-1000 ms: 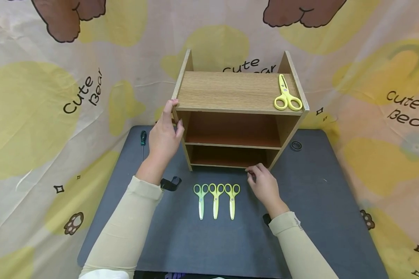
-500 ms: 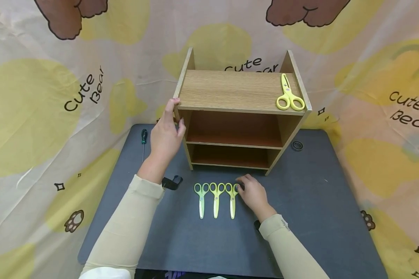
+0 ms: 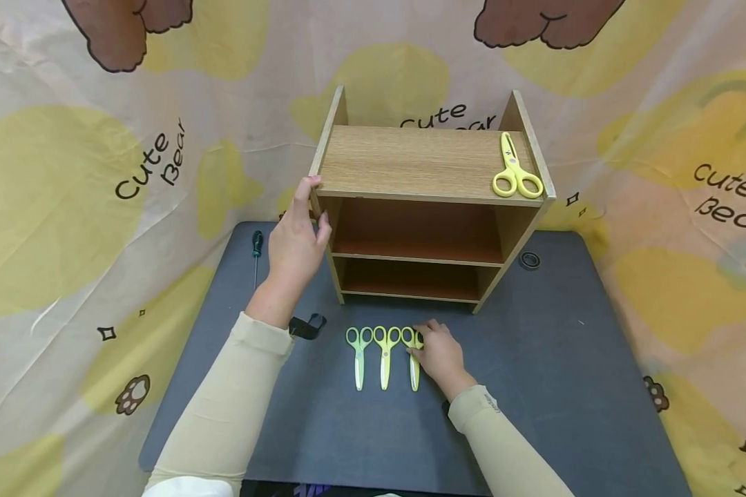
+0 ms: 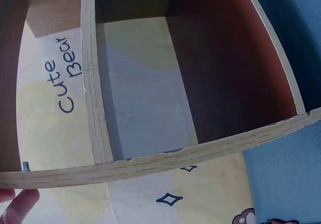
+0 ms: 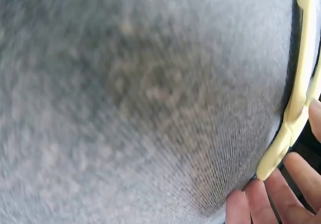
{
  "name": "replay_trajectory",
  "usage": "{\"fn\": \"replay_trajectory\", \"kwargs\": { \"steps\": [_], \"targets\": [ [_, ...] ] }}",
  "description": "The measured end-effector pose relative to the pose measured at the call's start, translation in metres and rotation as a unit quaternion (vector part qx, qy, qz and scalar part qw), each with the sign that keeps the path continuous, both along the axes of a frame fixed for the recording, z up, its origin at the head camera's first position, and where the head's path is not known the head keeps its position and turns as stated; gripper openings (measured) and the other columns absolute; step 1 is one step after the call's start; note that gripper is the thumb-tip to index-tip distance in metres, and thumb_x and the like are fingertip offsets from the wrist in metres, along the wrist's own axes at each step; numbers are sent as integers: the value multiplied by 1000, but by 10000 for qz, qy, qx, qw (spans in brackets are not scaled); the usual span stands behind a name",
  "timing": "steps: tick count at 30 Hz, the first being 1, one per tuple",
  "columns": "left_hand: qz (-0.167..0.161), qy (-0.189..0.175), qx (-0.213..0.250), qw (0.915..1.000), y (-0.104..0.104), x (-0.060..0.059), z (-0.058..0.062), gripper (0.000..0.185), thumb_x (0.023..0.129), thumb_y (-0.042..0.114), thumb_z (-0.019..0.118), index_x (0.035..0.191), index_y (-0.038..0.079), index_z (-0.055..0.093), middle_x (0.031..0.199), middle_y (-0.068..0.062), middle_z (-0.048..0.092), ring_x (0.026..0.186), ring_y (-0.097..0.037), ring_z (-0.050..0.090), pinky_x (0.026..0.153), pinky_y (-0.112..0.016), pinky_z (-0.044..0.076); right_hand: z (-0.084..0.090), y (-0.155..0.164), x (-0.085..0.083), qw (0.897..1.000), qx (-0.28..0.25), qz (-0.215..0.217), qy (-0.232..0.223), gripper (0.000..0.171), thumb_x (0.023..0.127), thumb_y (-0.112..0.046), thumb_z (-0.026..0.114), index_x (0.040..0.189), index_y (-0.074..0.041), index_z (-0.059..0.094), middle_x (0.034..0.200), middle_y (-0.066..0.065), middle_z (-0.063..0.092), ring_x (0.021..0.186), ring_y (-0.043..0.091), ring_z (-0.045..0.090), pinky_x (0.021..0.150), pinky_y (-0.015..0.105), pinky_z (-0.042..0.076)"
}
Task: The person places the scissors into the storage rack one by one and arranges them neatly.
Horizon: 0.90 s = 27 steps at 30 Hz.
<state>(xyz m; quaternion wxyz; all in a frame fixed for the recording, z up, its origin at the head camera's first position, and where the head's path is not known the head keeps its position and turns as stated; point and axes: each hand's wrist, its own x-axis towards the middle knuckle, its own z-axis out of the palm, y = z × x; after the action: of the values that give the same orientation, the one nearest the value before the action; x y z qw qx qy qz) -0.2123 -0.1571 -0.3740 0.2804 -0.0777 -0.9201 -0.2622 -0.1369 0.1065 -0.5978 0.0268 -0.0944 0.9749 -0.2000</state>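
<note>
My left hand [image 3: 293,241] touches the front of the left side panel of a wooden shelf unit [image 3: 398,162], fingers fairly straight. In the left wrist view its fingertips [image 4: 22,204] lie on the outer side of that panel [image 4: 150,169]. On the mat, my right hand [image 3: 441,357] pinches the handles of the rightmost yellow scissors [image 3: 414,378], thumb and fingers on either side. The right wrist view shows these scissors [image 5: 299,73] with fingers beside the handle end. Left of them lie another yellow pair of scissors [image 3: 385,366] and a greenish pair [image 3: 358,366], blades toward me.
Another yellow pair of scissors [image 3: 513,176] lies on the shelf's top board at the right. A green-handled screwdriver [image 3: 257,245] is at the left, a black ring [image 3: 529,260] at the right, on the blue-grey mat [image 3: 566,359]. A printed cloth [image 3: 659,241] hangs behind.
My right hand has moved left and toward me, from the shelf's lower front edge to the rightmost scissors, whose handles it now pinches. The left hand stays at the side panel.
</note>
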Motion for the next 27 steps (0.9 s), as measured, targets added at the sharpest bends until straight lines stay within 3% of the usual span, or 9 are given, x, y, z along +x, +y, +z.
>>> {"fn": "replay_trajectory", "kwargs": {
  "steps": [5,8,12,17,22,27],
  "targets": [
    [78,16,1,10000,1,1,0,56,106,14,60,151,27,29,120,-22,68,60,-32,51,53,-41,40,-2,-1,1,9999,-159,10,51,57,81,-26,93,129,-4,72,117,16,61,106,34,58,91,50,52],
    [92,113,14,9999,0,3,-2,58,106,16,61,154,26,29,128,-21,68,64,-35,52,55,-45,42,-2,-2,1,9993,-382,-56,-2,57,78,-22,95,128,-5,72,114,18,58,103,35,57,91,52,49],
    [57,274,-17,9996,1,6,-7,64,107,18,61,160,24,26,139,-21,64,67,-38,53,58,-48,45,0,1,2,9963,-786,-218,-288,58,77,-16,95,129,-7,71,113,18,52,92,32,58,85,50,51],
    [35,351,106,9993,0,8,-13,74,105,17,65,164,23,21,140,-20,63,65,-36,51,57,-45,42,1,3,0,9872,-1386,-329,-712,56,78,-6,93,129,-6,70,118,18,49,85,26,58,78,43,53],
    [99,307,254,9992,0,9,-21,78,105,19,66,166,21,17,140,-18,63,61,-34,49,56,-42,39,1,8,-3,9847,-1481,-268,-876,55,77,-4,93,128,-7,72,115,17,54,85,22,56,78,40,52],
    [190,70,358,9992,0,8,-27,81,106,22,64,168,16,13,140,-16,64,59,-33,52,55,-43,40,3,13,-6,9836,-1484,-203,-1002,49,81,-3,90,126,-10,73,95,8,63,77,17,56,71,37,50]
  ]
}}
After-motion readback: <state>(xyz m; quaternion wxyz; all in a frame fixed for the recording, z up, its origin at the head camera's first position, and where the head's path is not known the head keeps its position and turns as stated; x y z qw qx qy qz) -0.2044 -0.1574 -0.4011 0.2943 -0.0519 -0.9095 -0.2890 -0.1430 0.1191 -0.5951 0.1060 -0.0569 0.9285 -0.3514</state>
